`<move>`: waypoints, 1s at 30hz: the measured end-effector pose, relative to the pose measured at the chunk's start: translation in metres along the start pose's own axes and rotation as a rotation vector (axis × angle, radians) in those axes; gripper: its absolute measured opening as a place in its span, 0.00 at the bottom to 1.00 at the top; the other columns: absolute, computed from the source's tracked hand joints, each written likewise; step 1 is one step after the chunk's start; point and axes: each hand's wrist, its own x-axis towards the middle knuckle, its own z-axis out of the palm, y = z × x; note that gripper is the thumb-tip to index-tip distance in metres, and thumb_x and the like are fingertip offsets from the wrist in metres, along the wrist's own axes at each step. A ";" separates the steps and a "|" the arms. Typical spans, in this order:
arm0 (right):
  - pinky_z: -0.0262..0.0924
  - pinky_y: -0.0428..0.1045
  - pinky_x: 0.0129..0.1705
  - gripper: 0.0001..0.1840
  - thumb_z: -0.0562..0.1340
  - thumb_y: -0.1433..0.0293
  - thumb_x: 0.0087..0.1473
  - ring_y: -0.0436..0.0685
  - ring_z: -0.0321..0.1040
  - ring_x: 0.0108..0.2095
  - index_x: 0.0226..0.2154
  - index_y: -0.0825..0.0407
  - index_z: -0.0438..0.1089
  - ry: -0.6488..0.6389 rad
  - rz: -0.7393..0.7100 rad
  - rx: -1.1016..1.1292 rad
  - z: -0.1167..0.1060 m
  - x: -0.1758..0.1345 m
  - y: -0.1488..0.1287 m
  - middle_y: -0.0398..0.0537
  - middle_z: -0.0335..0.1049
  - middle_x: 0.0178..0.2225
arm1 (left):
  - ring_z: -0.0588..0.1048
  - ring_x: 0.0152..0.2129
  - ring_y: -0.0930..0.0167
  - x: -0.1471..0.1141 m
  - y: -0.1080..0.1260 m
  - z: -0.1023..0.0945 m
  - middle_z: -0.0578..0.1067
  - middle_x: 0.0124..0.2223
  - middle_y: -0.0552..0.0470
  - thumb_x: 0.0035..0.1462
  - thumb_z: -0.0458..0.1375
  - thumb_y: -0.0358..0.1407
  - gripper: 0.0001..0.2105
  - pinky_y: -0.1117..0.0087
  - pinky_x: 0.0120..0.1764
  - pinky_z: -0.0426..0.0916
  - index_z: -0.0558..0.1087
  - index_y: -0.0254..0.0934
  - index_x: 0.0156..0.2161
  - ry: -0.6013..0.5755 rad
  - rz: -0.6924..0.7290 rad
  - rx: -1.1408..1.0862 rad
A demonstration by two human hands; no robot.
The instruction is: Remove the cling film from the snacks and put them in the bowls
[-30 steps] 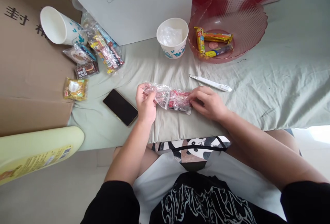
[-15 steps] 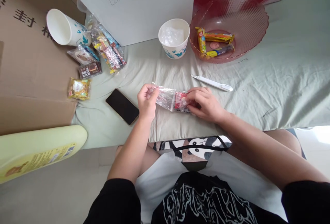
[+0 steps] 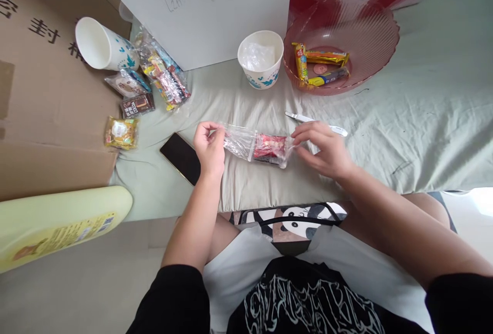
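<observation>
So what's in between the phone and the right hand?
In the head view, the left hand and a clear plastic bag, red towards one end, are between the phone and the right hand.

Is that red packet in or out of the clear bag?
In: the red packet shows through the clear bag, which extends past it to the left hand.

The site appears to be a home. Indicators: a wrinkled cloth across the centre, a pink bowl of snacks at upper right, a phone left of centre, a panda print at lower centre.
</observation>
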 end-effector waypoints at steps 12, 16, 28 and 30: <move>0.63 0.65 0.57 0.24 0.62 0.65 0.56 0.64 0.75 0.42 0.56 0.48 0.67 0.015 0.087 -0.258 -0.004 -0.001 0.005 0.49 0.77 0.37 | 0.79 0.47 0.59 -0.017 0.013 0.000 0.82 0.40 0.49 0.60 0.60 0.37 0.09 0.52 0.59 0.65 0.77 0.41 0.45 -0.482 0.485 0.656; 0.68 0.58 0.48 0.08 0.60 0.72 0.58 0.59 0.73 0.34 0.38 0.46 0.73 -0.016 0.026 -0.276 -0.011 -0.001 0.002 0.46 0.74 0.29 | 0.81 0.43 0.62 -0.024 0.025 -0.013 0.81 0.36 0.50 0.62 0.58 0.32 0.05 0.55 0.52 0.70 0.76 0.42 0.35 -0.390 0.690 0.557; 0.64 0.57 0.40 0.20 0.52 0.65 0.65 0.58 0.69 0.24 0.43 0.51 0.78 -0.572 0.034 -0.339 -0.038 -0.023 -0.030 0.44 0.69 0.19 | 0.77 0.26 0.71 -0.053 0.043 -0.040 0.80 0.30 0.54 0.59 0.58 0.32 0.05 0.68 0.36 0.72 0.78 0.41 0.35 -0.857 0.471 0.516; 0.55 0.53 0.28 0.21 0.52 0.61 0.65 0.58 0.66 0.21 0.43 0.48 0.79 -0.618 0.149 -0.495 -0.034 -0.025 -0.030 0.45 0.67 0.17 | 0.76 0.23 0.72 -0.058 0.049 -0.043 0.80 0.27 0.56 0.57 0.62 0.36 0.06 0.71 0.31 0.71 0.80 0.42 0.39 -1.085 0.260 0.462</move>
